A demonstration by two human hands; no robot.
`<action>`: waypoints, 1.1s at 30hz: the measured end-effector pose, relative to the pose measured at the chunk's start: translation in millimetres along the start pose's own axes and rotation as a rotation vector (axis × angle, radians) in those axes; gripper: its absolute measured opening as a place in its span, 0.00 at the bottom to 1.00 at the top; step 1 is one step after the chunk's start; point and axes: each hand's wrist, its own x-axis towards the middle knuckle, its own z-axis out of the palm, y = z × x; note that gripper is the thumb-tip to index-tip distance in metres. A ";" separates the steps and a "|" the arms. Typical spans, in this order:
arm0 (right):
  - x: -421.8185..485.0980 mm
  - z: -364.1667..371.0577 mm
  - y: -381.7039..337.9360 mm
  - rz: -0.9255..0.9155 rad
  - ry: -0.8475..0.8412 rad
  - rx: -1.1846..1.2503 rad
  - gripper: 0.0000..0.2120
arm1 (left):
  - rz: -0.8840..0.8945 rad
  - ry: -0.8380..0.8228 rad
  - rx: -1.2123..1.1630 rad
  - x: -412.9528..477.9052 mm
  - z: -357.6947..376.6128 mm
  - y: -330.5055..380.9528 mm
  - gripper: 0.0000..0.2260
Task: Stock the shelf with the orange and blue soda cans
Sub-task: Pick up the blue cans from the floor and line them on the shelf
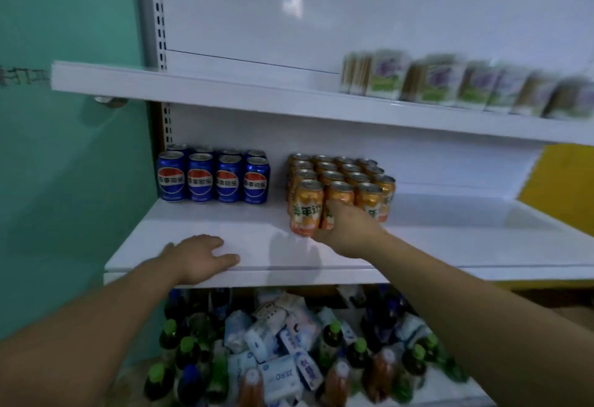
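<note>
On the white middle shelf (199, 223) several blue soda cans (213, 178) stand in rows at the back left. To their right stands a block of several orange soda cans (337, 175). My right hand (348, 229) grips an orange can (331, 210) in the front row, beside the front-left orange can (305, 209). My left hand (201, 257) rests flat on the shelf's front edge, fingers relaxed and holding nothing.
An upper shelf (225, 91) carries several blurred green-and-white cartons (450, 81) at the right. Below the middle shelf lies a heap of bottles (189, 348) and tissue packs (279, 371). A green wall (64, 149) is at the left.
</note>
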 end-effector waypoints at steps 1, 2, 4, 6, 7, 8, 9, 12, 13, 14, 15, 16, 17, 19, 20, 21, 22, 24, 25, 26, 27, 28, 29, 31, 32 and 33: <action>-16.4 -5.9 14.0 0.028 0.008 -0.015 0.23 | 0.072 -0.026 0.008 -7.9 6.1 23.4 0.39; -32.1 -11.8 26.7 0.071 0.005 -0.032 0.25 | 0.142 -0.034 0.021 -17.0 12.7 47.8 0.39; -62.3 -21.9 50.9 0.161 0.000 -0.075 0.32 | 0.282 -0.032 0.032 -38.0 27.1 96.1 0.36; -85.3 -28.1 73.4 0.229 -0.005 -0.098 0.36 | 0.397 -0.047 0.018 -56.5 39.9 136.5 0.33; -100.2 -30.1 84.1 0.257 -0.003 -0.094 0.36 | 0.450 -0.070 0.019 -66.5 48.3 155.6 0.32; -116.5 -31.9 95.2 0.282 0.001 -0.094 0.36 | 0.502 -0.099 0.032 -78.2 57.5 174.1 0.32; -132.3 -31.2 106.7 0.308 0.000 -0.092 0.36 | 0.550 -0.131 0.049 -89.8 68.8 189.9 0.31; -179.1 -19.1 144.4 0.391 -0.026 -0.071 0.35 | 0.634 -0.229 0.099 -117.0 114.8 229.0 0.30; -192.6 -12.1 157.6 0.414 -0.038 -0.069 0.34 | 0.640 -0.261 0.125 -122.7 132.5 238.2 0.31; -205.3 -4.2 170.2 0.439 -0.049 -0.071 0.33 | 0.644 -0.288 0.145 -126.9 150.1 245.8 0.32; -217.5 4.5 182.8 0.465 -0.063 -0.063 0.33 | 0.652 -0.320 0.152 -129.8 168.2 251.9 0.32; -229.3 13.4 194.5 0.492 -0.082 -0.048 0.33 | 0.664 -0.355 0.150 -131.6 186.0 256.7 0.32; -240.5 22.3 205.4 0.521 -0.104 -0.033 0.33 | 0.676 -0.394 0.154 -133.3 203.2 260.9 0.31; -259.8 40.8 227.5 0.584 -0.145 -0.006 0.33 | 0.684 -0.446 0.184 -137.3 234.5 266.7 0.32; -268.0 51.0 238.5 0.614 -0.165 0.006 0.33 | 0.686 -0.467 0.191 -137.8 249.7 268.7 0.33; -275.1 61.4 249.6 0.646 -0.178 0.016 0.33 | 0.697 -0.493 0.191 -138.8 263.3 271.3 0.34; -281.5 71.7 260.0 0.675 -0.194 0.024 0.32 | 0.706 -0.513 0.189 -139.1 277.2 273.1 0.33; -291.0 91.2 278.9 0.709 -0.226 0.042 0.29 | 0.717 -0.551 0.190 -138.2 305.0 275.2 0.31; -293.8 101.1 287.9 0.716 -0.238 0.059 0.29 | 0.724 -0.576 0.187 -136.0 318.8 275.2 0.30; -294.6 110.5 295.4 0.717 -0.244 0.083 0.30 | 0.724 -0.600 0.176 -132.5 333.0 275.1 0.29; -294.1 121.5 302.7 0.712 -0.242 0.107 0.30 | 0.722 -0.613 0.161 -128.8 345.7 275.0 0.26; -292.3 133.4 309.6 0.708 -0.235 0.126 0.30 | 0.718 -0.627 0.147 -125.1 356.6 275.0 0.24; -289.0 147.1 317.2 0.711 -0.227 0.139 0.29 | 0.710 -0.638 0.130 -119.6 369.4 273.6 0.24; -280.6 181.3 335.8 0.728 -0.230 0.164 0.28 | 0.663 -0.659 0.090 -106.2 393.0 270.2 0.27; -276.1 199.7 345.2 0.736 -0.253 0.183 0.29 | 0.644 -0.664 0.084 -97.8 406.4 267.3 0.28; -271.6 217.6 354.0 0.740 -0.281 0.199 0.29 | 0.626 -0.671 0.095 -89.6 419.5 264.1 0.30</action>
